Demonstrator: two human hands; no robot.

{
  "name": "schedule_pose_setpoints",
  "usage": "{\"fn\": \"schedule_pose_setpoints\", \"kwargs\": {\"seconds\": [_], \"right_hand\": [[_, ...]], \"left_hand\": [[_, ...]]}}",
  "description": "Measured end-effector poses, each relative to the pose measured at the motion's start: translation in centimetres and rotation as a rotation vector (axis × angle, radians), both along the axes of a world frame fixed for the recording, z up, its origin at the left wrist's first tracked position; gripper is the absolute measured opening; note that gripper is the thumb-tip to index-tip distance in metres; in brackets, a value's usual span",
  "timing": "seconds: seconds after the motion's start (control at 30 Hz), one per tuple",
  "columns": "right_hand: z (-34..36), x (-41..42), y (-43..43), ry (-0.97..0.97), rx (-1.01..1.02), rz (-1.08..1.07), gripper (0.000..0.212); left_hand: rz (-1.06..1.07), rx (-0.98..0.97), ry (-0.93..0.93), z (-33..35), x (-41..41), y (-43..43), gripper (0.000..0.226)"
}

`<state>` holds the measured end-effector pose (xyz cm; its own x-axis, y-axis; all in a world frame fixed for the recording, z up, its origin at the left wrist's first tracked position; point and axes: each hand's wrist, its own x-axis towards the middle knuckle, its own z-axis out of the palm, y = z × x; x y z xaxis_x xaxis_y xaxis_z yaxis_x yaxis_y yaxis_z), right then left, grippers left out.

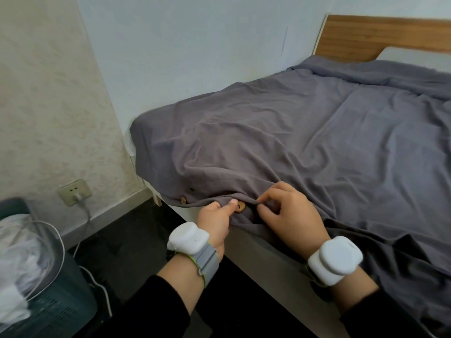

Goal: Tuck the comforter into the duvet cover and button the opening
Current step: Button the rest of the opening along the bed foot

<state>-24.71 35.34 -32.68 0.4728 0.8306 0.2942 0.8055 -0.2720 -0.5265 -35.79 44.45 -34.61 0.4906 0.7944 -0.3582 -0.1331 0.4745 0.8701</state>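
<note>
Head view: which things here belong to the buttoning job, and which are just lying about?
In the job: duvet cover, wooden button at the left hand, right hand, second button.

Lying about: wall socket, dark bin, headboard.

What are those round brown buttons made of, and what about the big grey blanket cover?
The button by the left hand looks like wood or coconut shell: tan, matte, faintly grained. The duvet cover seems soft woven cloth, probably cotton: dull grey, no shine, full of loose wrinkles.
</note>
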Motion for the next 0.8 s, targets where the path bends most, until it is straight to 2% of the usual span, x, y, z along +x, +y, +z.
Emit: {"fn": "schedule_pose_setpoints", "kwargs": {"seconds": [0.07,0.17,0.23,0.53,0.8], "right_hand": [[0.1,0.3,0.2,0.139,0.068,-0.027,0.008],[0.0,0.6,0.7,0.476,0.143,-0.07,0.02],[-0.1,0.6,1.0,0.65,0.159,-0.082,0.024],[-0.2,0.3,0.7,0.636,0.21,0.094,0.018],[-0.5,0.8,0.6,0.592,0.25,0.072,0.019]], "left_hand": [[-0.002,0.024,0.018,-0.2,0.0,0.0,0.012],[-0.034,0.103,0.046,-0.3,0.0,-0.2,0.004],[-0.048,0.14,0.045,-0.3,0.1,-0.4,0.007],[-0.056,0.067,-0.05,0.0,0.2,-0.3,0.016],[-0.084,-0.06,-0.191,0.9,0.3,-0.6,0.013]]}}
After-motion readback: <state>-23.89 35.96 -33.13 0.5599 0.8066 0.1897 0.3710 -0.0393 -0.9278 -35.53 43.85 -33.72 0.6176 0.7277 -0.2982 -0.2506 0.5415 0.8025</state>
